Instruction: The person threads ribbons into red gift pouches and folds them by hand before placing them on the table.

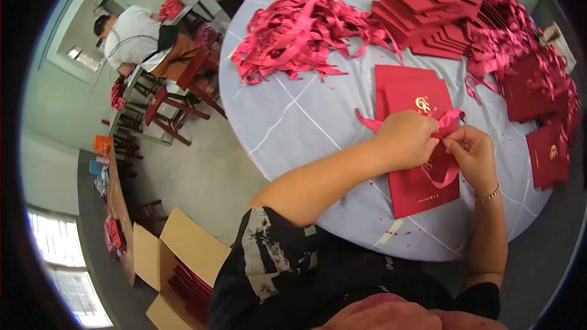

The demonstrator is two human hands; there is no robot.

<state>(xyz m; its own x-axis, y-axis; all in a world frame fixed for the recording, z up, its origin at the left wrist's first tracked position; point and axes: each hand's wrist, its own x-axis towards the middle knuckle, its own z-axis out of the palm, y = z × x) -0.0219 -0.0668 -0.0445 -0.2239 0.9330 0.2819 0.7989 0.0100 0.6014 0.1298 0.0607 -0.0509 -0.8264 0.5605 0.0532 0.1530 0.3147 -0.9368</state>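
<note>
- Nearest me, at the table (275, 122) edge, a strip of tape (392, 231) lay on the cloth among small red specks.
- Just past it, the bag (422, 197) lay flat in front of me, gold print up, under both my hands.
- My left hand (411, 139) was curled closed on the ribbon (450, 123), one tail poking out to the left.
- My right hand (476, 153) had thumb and forefinger pinched on the same ribbon, just beside the left, the other fingers bent.
- A loop drooped over the bag below my fingertips. My knuckles hid the crossing, so I could not tell whether a knot had formed there.
- To my judgement, working this ribbon well called for a firm left grip close to the crossing, a light right pinch, the strip kept untwisted, and an even pull that would not crease the bag.
- Just beyond my hands, more bags (398, 93) lay overlapping; keeping the tail off them seemed wise.
- Farther out were a ribbon heap (293, 36) and, to its right, a bag pile (422, 3).
- Past the table, a person in white (137, 36) sat bent over another table.
</note>
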